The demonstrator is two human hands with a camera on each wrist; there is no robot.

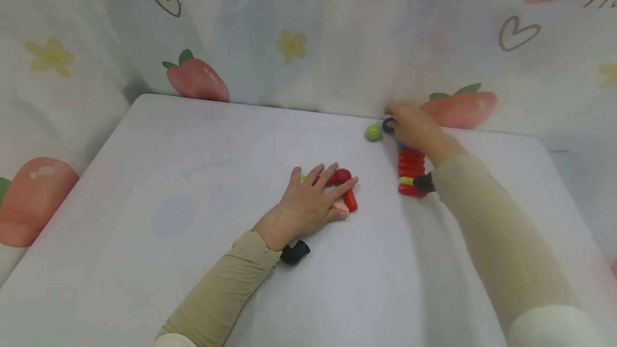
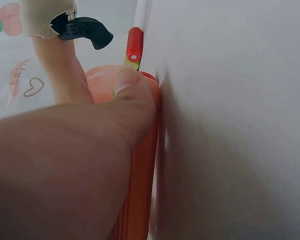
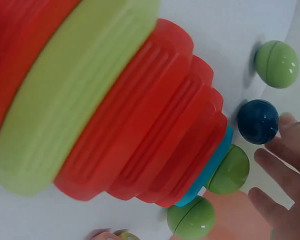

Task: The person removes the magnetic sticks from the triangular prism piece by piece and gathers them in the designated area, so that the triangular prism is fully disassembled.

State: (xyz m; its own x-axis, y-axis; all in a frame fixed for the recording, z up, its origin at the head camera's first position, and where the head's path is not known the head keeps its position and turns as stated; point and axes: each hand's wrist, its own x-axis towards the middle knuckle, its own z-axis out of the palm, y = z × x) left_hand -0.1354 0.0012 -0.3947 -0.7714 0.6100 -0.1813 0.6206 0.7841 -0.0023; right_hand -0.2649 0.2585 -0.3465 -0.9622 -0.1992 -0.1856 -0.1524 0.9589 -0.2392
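My right hand [image 1: 416, 125] is at the table's far edge, thumb and a fingertip pinching a dark blue ball [image 3: 258, 121]; its other fingers are spread. Left of that ball sits a light green ball [image 1: 373, 133]. Nearer me lies a row of red rods [image 1: 411, 167], with a yellow-green rod [image 1: 406, 180] among them and a blue rod [image 3: 210, 167] at its far end. My left hand [image 1: 308, 202] rests with spread fingers over red rods [image 1: 351, 200], a dark red ball [image 1: 343, 175] and a pale orange piece [image 1: 340, 206], partly hiding them.
Two more green balls [image 3: 191, 218] touch the row's far end. The white table [image 1: 217, 175] meets a patterned cloth [image 1: 337, 42] along its back edge. Black wrist devices [image 1: 295, 253] stick out from both sleeves.
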